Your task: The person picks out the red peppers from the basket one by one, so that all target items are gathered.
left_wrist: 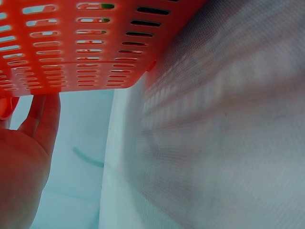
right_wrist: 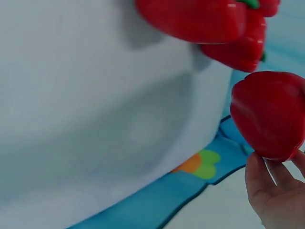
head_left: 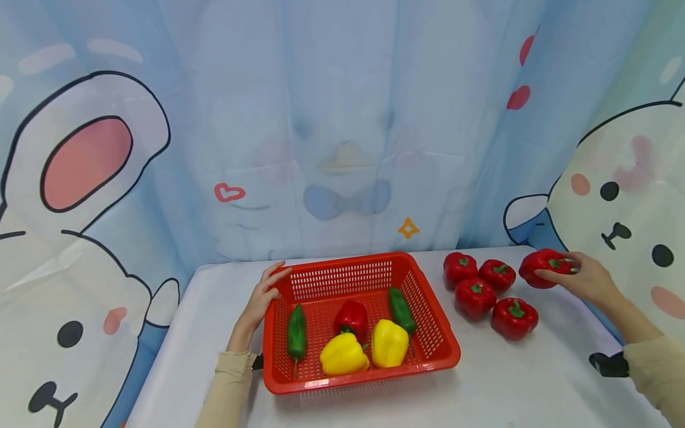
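Note:
My right hand (head_left: 591,279) grips a red bell pepper (head_left: 546,268) at the table's right edge. In the right wrist view the fingers (right_wrist: 259,174) lie against the underside of that pepper (right_wrist: 269,114). My left hand (head_left: 259,303) touches the far left corner of a red plastic basket (head_left: 364,380), its fingers fairly straight at the rim. From the left wrist, the basket's slotted wall (left_wrist: 86,71) hides the fingertips. Inside the basket are a red bell pepper (head_left: 351,316), two yellow bell peppers (head_left: 344,355) and two green chili peppers (head_left: 297,333).
Several red bell peppers (head_left: 475,297) stand in a cluster on the white table (head_left: 514,380), right of the basket. A light blue curtain (head_left: 342,119) with cartoon figures hangs behind the table and along both sides.

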A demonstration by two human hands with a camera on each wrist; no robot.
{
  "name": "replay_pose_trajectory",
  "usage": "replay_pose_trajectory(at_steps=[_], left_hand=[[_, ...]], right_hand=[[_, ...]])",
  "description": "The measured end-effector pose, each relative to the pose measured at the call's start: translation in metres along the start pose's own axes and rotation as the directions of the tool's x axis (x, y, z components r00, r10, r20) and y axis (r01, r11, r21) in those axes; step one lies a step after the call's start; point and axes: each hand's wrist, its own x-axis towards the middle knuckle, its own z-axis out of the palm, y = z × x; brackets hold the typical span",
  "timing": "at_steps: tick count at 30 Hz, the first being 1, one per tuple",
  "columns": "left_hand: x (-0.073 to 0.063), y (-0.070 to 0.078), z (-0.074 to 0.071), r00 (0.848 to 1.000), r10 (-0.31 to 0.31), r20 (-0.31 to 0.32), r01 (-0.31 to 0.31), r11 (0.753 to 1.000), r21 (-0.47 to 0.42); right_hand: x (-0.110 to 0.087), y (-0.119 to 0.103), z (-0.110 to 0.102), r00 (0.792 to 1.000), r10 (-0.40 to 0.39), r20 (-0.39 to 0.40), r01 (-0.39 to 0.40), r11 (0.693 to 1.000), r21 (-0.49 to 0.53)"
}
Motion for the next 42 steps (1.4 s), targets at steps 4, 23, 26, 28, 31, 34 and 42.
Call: replay_pose_trajectory(at_steps=[4,23,26,28,31,34,42], left_hand=[[0.000,0.001,0.000,1.000,0.001,-0.003,-0.001,1.000,-0.002],[0.001,0.001,0.000,1.000,-0.008,-0.004,0.008,1.000,0.016],[0.000,0.001,0.000,1.000,-0.012,-0.003,0.012,1.000,0.019],[0.000,0.001,0.000,1.000,-0.011,-0.005,0.011,1.000,0.020],[0.001,0.001,0.000,1.000,-0.008,-0.008,0.008,1.000,0.015],[0.001,0.002,0.000,1.000,-0.005,-0.006,0.005,1.000,0.014],[0.003,-0.008,0.000,1.000,-0.008,-0.011,0.008,1.000,-0.001]], right_hand=[[-0.002,0.011,0.007,0.998,0.028,0.052,-0.029,1.000,0.005],[-0.001,0.027,0.035,0.990,0.063,0.125,-0.065,0.998,0.008],[-0.001,0.028,0.036,0.991,0.062,0.121,-0.064,0.998,0.009],[-0.001,0.027,0.037,0.991,0.063,0.116,-0.064,0.998,0.009],[-0.001,0.026,0.037,0.992,0.064,0.110,-0.066,0.998,0.012],[-0.002,0.025,0.037,0.992,0.054,0.112,-0.056,0.998,0.012],[-0.007,0.022,0.037,0.988,0.028,0.154,-0.031,0.999,0.018]])
